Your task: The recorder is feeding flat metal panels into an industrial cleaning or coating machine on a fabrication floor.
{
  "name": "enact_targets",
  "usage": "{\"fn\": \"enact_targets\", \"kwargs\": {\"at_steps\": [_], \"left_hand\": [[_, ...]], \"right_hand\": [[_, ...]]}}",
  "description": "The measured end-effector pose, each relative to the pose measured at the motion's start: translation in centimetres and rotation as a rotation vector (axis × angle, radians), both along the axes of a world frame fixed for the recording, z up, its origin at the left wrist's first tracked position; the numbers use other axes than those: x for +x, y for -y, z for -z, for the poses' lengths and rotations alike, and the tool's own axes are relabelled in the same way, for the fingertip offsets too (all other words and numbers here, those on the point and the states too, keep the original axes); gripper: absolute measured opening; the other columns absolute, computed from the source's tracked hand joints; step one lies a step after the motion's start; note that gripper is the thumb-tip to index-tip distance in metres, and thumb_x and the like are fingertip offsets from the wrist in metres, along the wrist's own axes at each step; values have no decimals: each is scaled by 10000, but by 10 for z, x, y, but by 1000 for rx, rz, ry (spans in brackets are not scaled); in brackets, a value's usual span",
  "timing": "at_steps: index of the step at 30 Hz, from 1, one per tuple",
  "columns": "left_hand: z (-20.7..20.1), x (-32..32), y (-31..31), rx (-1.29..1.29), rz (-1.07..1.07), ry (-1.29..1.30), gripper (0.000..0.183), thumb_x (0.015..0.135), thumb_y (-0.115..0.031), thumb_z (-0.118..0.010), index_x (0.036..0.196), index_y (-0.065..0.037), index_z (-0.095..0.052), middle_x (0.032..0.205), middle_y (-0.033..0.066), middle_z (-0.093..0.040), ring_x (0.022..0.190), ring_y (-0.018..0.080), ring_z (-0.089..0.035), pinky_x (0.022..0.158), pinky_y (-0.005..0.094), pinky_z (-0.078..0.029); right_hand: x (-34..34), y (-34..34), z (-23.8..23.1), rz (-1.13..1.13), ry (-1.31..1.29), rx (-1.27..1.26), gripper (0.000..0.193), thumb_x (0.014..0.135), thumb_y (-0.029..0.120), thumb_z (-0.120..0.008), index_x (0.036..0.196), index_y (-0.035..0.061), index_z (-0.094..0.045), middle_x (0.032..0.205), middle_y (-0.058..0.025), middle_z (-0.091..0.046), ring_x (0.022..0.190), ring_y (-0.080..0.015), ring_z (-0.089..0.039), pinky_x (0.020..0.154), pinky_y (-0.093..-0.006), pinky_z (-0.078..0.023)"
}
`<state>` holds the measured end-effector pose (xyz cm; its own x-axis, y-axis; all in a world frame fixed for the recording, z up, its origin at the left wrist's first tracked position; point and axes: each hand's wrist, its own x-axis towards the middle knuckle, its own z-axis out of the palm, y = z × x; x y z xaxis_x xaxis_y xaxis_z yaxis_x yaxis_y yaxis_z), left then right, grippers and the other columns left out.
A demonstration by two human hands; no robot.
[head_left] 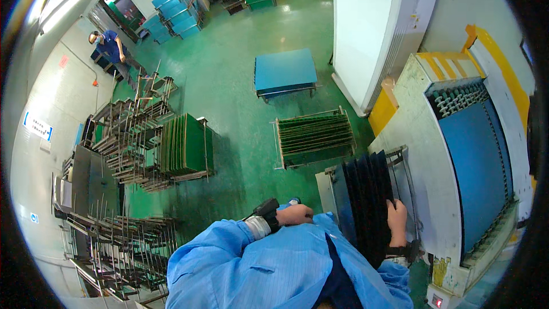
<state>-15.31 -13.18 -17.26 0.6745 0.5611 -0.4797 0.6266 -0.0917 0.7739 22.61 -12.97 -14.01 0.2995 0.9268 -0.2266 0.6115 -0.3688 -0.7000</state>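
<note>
My right hand (397, 218) reaches to the right side of a rack of upright dark panels (366, 194). Its fingers are bent over the edge of the rightmost dark panel, gripping it. The lower part of the rack is hidden by my blue coat (251, 274). My left hand (294, 215) is curled closed in front of my body, close to the coat, with nothing visible in it. Beside the rack on the right stands a machine with a conveyor (466, 103), and a blue panel (477, 166) lies on it.
Ahead, a rack of green panels (314, 135) and a blue-topped rack (286, 70) stand on the green floor. To the left are more green panels (186, 146) and several metal racks (123, 252). A person (111, 48) walks at the far left. A white pillar (366, 28) rises ahead right.
</note>
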Motion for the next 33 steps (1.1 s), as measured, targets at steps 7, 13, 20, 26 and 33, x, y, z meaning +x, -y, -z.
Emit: {"fn": "enact_targets", "kwargs": {"at_steps": [7, 13, 20, 26, 33], "left_hand": [[37, -7, 4, 2, -159, 126, 316, 839, -312, -637, 903, -4, -668, 832, 178, -676, 761, 318, -643, 705, 426, -498], [55, -22, -22, 114, -55, 21, 312, 781, -313, -672, 871, -15, -683, 814, 178, -679, 752, 315, -650, 687, 430, -502], [127, -102, -40, 66, -171, -95, 326, 740, -330, -682, 848, -24, -705, 799, 172, -688, 753, 304, -660, 685, 423, -513], [146, -151, -25, 43, -289, -263, 378, 735, -393, -657, 867, -43, -705, 826, 182, -691, 761, 326, -659, 688, 453, -500], [179, -162, -19, -1, -307, -243, 442, 727, -458, -681, 922, -63, -724, 906, 166, -707, 808, 329, -660, 714, 456, -500]], "right_hand": [[8, 1, 17, -25, 28, 2, 334, 902, 247, -608, 1069, -40, -645, 983, -236, -671, 936, -379, -636, 828, -409, -465], [11, 6, 2, -44, 106, -37, 307, 878, 228, -624, 1006, -49, -651, 913, -239, -668, 865, -368, -643, 766, -414, -471], [27, 28, 9, -60, 169, -64, 245, 861, 158, -612, 937, -73, -648, 828, -243, -655, 778, -349, -618, 749, -396, -468], [77, 35, 90, 63, 254, -85, 271, 876, 128, -586, 1065, -57, -644, 921, -167, -685, 839, -267, -621, 789, -362, -468], [75, 30, 76, 78, 98, -90, 307, 851, 119, -576, 1099, -53, -633, 936, -144, -665, 852, -241, -604, 787, -344, -472]]}}
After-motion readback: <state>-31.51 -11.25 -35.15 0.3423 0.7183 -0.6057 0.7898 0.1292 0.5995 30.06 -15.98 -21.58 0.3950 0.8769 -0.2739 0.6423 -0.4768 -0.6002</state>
